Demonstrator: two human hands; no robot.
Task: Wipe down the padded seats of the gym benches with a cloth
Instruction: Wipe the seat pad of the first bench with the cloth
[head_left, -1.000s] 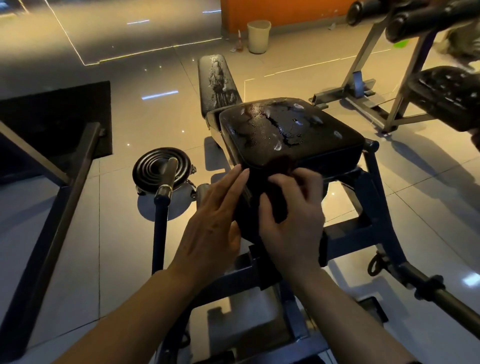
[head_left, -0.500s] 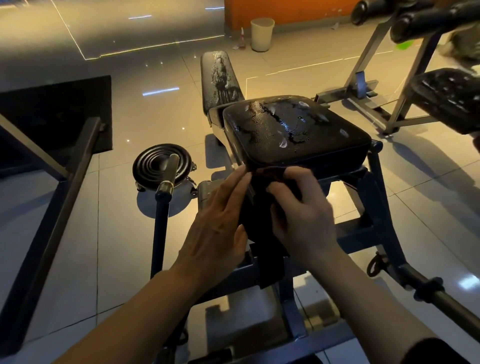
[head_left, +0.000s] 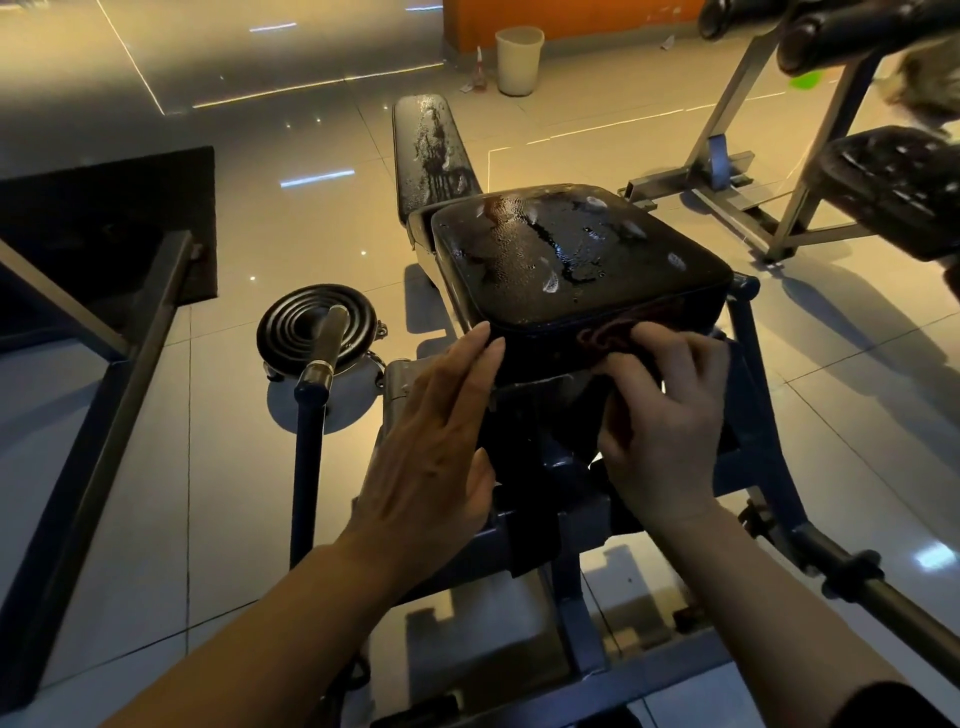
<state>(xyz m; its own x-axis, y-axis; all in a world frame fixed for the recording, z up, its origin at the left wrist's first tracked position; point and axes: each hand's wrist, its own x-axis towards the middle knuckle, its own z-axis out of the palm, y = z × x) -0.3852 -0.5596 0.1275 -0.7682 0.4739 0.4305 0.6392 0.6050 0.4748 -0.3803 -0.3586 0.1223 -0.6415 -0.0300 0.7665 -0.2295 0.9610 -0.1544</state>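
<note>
A black padded seat (head_left: 566, 260) with water drops and foam on top stands in front of me on a blue metal frame. Behind it lies a long black back pad (head_left: 431, 150), also wet. My right hand (head_left: 670, 415) holds a dark reddish cloth (head_left: 608, 338) against the seat's near side, fingers curled round it. My left hand (head_left: 441, 441) has straight fingers whose tips touch the seat's near left corner.
A stack of black weight plates (head_left: 306, 332) with a bar through it stands at the left. Another bench with a wet pad (head_left: 898, 182) is at the right. A pale bin (head_left: 519, 60) stands far back. A dark metal frame (head_left: 104, 389) runs along the left.
Both hands have risen from below the seat to its near side. The right hand has carried the cloth to the right along that edge, and the hands are further apart.
</note>
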